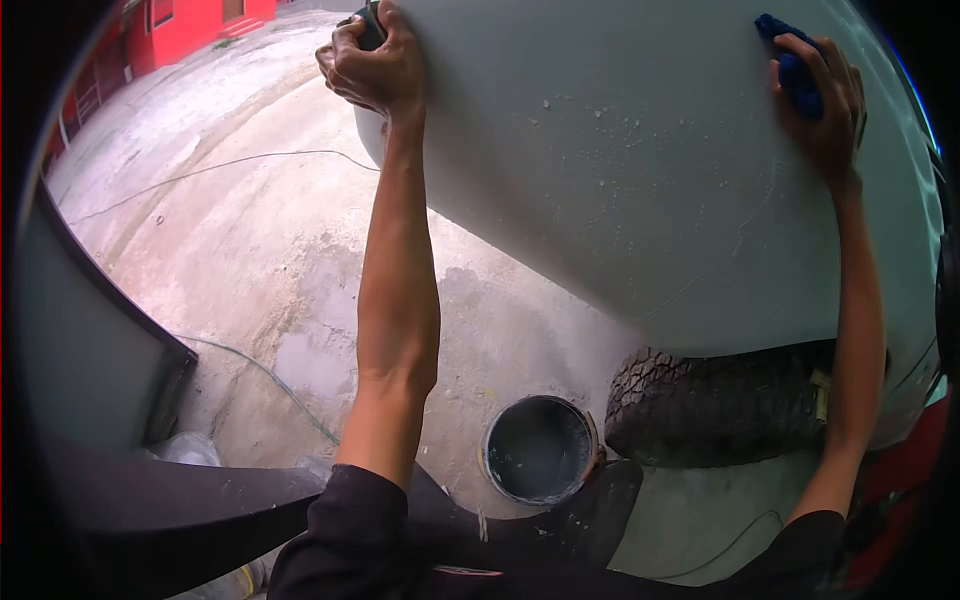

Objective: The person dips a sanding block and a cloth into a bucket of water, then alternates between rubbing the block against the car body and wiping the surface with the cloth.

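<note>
My left hand (378,62) is closed around a small dark green block (371,30) at the upper left edge of a pale grey vehicle panel (600,200). Over on the panel's right side, my right hand (828,105) grips a blue cloth (797,75) with its fingers wrapped over it, against the surface. Water drops and small whitish specks dot the panel between the two hands.
A dark bucket (540,450) of greyish liquid stands on the concrete floor (270,230) near my legs. Right of it is a vehicle tyre (715,405). A dark panel edge (110,290) rises at the left. Thin cables cross the floor.
</note>
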